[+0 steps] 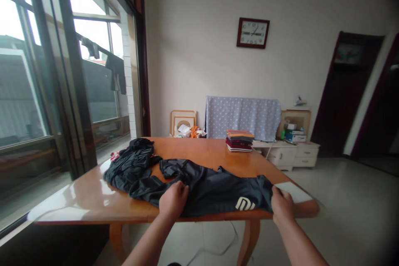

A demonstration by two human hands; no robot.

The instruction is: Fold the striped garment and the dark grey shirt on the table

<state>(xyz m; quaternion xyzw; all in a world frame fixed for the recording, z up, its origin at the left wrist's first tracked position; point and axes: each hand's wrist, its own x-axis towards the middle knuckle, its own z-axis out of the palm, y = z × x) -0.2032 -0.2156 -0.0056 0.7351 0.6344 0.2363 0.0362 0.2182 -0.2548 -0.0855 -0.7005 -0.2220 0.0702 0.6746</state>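
A dark T-shirt [215, 187] with a pale printed logo lies stretched sideways along the near edge of the wooden table [193, 145]. My left hand [173, 199] is closed on its cloth left of the middle. At the shirt's right end, my right hand [282, 203] pinches the fabric. Crumpled dark clothes [131, 166] are heaped on the table's left side, touching or close to the shirt's left part; where one garment ends and the other begins is hard to make out. A bit of red and white striped cloth [115, 156] peeks out from the heap.
A stack of folded clothes [239, 140] stands at the table's far right. Behind it are a polka-dot cloth cover [243, 116] and a low white cabinet [286, 156]. Tall windows [96, 70] line the left. A cable [218, 253] runs over the floor beneath the table.
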